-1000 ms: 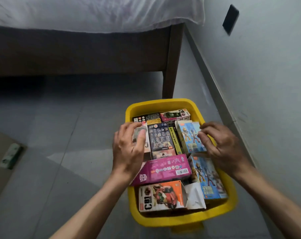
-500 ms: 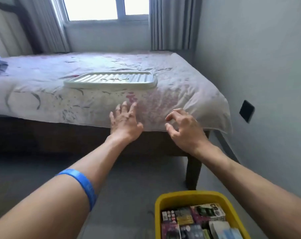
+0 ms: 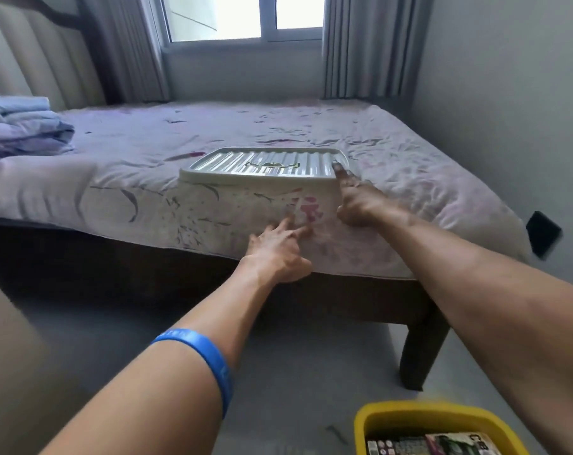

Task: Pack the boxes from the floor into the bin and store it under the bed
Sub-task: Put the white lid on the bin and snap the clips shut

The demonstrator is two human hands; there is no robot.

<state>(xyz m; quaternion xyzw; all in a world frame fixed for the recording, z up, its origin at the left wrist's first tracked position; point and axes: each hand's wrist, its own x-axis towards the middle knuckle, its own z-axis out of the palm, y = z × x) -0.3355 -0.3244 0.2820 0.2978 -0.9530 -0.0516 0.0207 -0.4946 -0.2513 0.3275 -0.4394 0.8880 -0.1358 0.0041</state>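
The yellow bin [image 3: 364, 421] stands on the floor at the bottom right, with several colourful boxes [image 3: 433, 445] packed inside. Its ribbed grey-white lid [image 3: 265, 164] lies flat on the bed [image 3: 130, 165], near the foot edge. My right hand [image 3: 355, 198] stretches over the mattress, a fingertip touching the lid's near right corner. My left hand [image 3: 278, 251] reaches toward the bed edge below the lid, fingers spread, holding nothing. A blue wristband sits on my left forearm.
A dark bed leg [image 3: 416, 353] stands on the grey floor just beyond the bin. The wall [image 3: 508, 126] runs close on the right, with a black socket plate [image 3: 543, 233]. Folded blankets [image 3: 22, 126] lie at the bed's left. A window with curtains is behind.
My view has lifted from the bin to the bed. Both hands left the boxes and reached forward; the right hand has now arrived at the lid's corner.
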